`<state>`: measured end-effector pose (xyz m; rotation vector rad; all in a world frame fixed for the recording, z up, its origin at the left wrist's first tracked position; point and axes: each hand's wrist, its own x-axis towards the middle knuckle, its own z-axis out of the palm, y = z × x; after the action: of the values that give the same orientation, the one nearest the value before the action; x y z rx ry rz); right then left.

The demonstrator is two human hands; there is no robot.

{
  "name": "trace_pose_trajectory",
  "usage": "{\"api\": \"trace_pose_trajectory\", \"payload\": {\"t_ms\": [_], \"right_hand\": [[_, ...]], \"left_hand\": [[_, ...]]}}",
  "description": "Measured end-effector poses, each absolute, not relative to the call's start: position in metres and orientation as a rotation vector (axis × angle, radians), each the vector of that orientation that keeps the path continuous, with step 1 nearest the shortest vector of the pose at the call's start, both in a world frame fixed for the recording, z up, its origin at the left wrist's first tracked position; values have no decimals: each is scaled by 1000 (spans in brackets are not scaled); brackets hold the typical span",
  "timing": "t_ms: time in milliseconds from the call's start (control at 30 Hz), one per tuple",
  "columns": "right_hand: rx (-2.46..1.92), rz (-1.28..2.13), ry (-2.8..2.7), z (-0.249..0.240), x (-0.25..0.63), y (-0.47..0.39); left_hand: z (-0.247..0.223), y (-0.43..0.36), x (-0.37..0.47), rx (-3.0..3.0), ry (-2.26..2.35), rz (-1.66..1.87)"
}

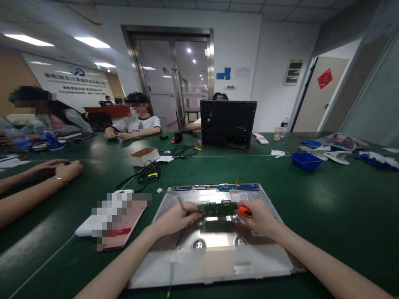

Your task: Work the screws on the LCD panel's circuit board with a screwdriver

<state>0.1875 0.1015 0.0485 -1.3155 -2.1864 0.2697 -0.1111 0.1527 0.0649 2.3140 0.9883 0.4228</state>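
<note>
A narrow green circuit board (218,209) is held up level above a silver metal display panel (264,259). My left hand (177,218) pinches the board's left end, and a thin grey cable or strip stands up by its fingers. At the right end, my right hand (258,216) is closed, its fingers against the board. An orange-and-black tool handle (245,211) juts from that same hand; the rest of the tool is hidden. Along the panel's far edge runs a blue circuit strip (215,187). Round metal mounts (198,244) show on the panel below the board.
Phones (123,226) lie left of the panel, partly blurred out. Black cables (151,172) and an open carton (144,157) are beyond them. A black monitor casing (229,122) stands ahead; a blue tray (306,160) sits right. Another person's hands (67,170) rest at left.
</note>
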Motion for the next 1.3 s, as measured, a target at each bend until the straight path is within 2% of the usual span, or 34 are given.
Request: {"api": "trace_pose_trajectory", "payload": {"t_ms": [400,633,900,1300], "right_hand": [[-1200,255,-2240,54,198,103],[-1092,221,-2471,57,207,102],[-1221,288,-2471,62,208,106],[-1460,228,-2371,48,214,120]], "left_hand": [[65,152,-111,2244,1048,464],[75,153,-109,2242,880,339],[80,150,-109,2221,955,250],[65,151,-107,2229,1014,332]]}}
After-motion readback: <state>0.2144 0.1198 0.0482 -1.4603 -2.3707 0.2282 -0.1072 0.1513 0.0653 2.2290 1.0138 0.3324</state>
